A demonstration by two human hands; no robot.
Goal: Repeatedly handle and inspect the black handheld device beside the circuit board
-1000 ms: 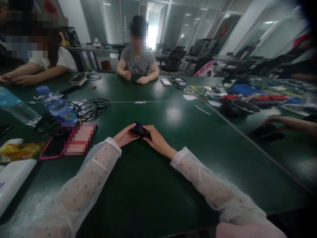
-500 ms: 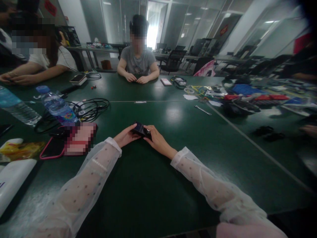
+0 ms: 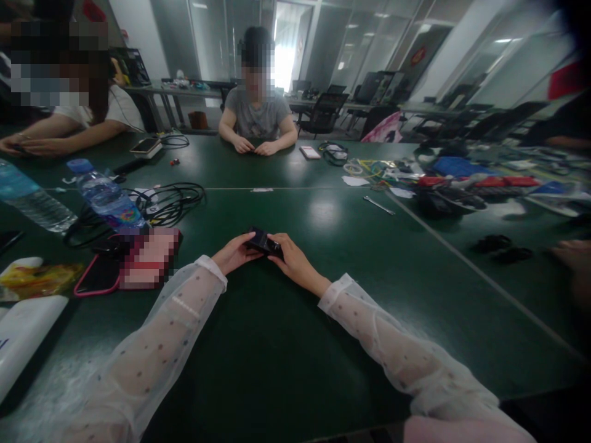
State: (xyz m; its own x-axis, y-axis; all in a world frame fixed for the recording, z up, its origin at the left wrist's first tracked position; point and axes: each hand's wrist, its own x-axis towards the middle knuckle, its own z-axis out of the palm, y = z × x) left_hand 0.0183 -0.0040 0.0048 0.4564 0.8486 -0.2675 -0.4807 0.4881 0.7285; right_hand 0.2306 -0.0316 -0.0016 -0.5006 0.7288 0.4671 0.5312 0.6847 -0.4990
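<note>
A small black box-shaped device [image 3: 261, 240] with a dark, screen-like face and a rounded part at its right end lies between my two hands, just over the green table [image 3: 286, 344]. I cannot make out its exact kind. My left hand [image 3: 234, 251] is closed on its left end, thumb on top. On the opposite end my right hand [image 3: 294, 258] grips it, with the thumb at the near side and fingers over the top. The undersides of both hands are partly hidden.
To the left are a pink-edged phone [image 3: 98, 274], a pink case [image 3: 150, 258], water bottles [image 3: 108, 200] and coiled black cables [image 3: 173, 206]. A wrench [image 3: 378, 205] and piled cables [image 3: 462, 178] are at the right. A person in grey [image 3: 257, 114] sits opposite; another sits at left.
My hands and the black device stay almost still. At the right edge, another person's hand has shifted slightly.
</note>
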